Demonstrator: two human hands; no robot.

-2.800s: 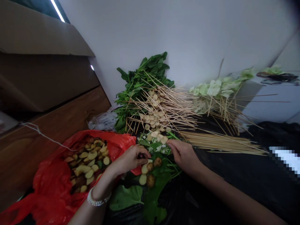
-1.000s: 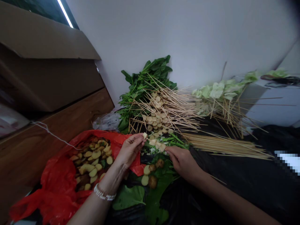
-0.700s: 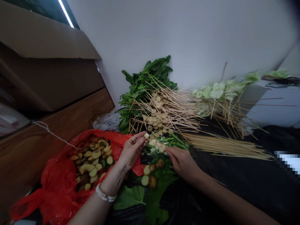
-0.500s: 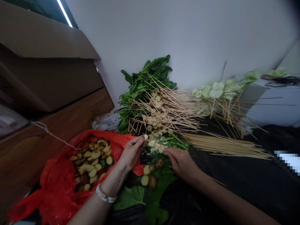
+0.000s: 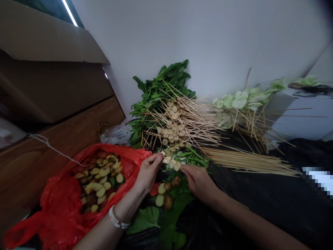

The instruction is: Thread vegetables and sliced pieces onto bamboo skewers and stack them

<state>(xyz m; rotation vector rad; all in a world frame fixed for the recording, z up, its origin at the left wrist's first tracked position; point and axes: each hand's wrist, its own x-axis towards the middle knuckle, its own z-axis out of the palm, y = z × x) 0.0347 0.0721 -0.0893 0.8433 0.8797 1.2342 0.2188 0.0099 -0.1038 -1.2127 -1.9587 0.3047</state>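
Observation:
Pinched between the thumb and fingers of my left hand [image 5: 147, 172] is a small pale potato slice [image 5: 163, 153]. It sits right at the left end of a short row of threaded potato slices [image 5: 172, 163]. My right hand [image 5: 199, 180] is closed at the other end of that row, gripping a bamboo skewer mostly hidden by the slices and fingers. Below the hands, several cut potato pieces [image 5: 168, 202] lie on large green leaves [image 5: 173, 222]. Just beyond the slices are chopped green stems [image 5: 195, 158].
A red plastic bag [image 5: 61, 194] of cut potatoes [image 5: 104, 172] lies open at left. Finished potato skewers [image 5: 174, 130] are piled ahead, against leafy greens [image 5: 162, 83]. Bare skewers [image 5: 249, 162] and cabbage skewers [image 5: 240, 100] lie to the right. A cardboard box [image 5: 54, 86] stands at left.
My left hand has brought its potato slice closer to the threaded row, closing the small gap at the skewer's end. My right hand keeps its grip. The view has shifted slightly.

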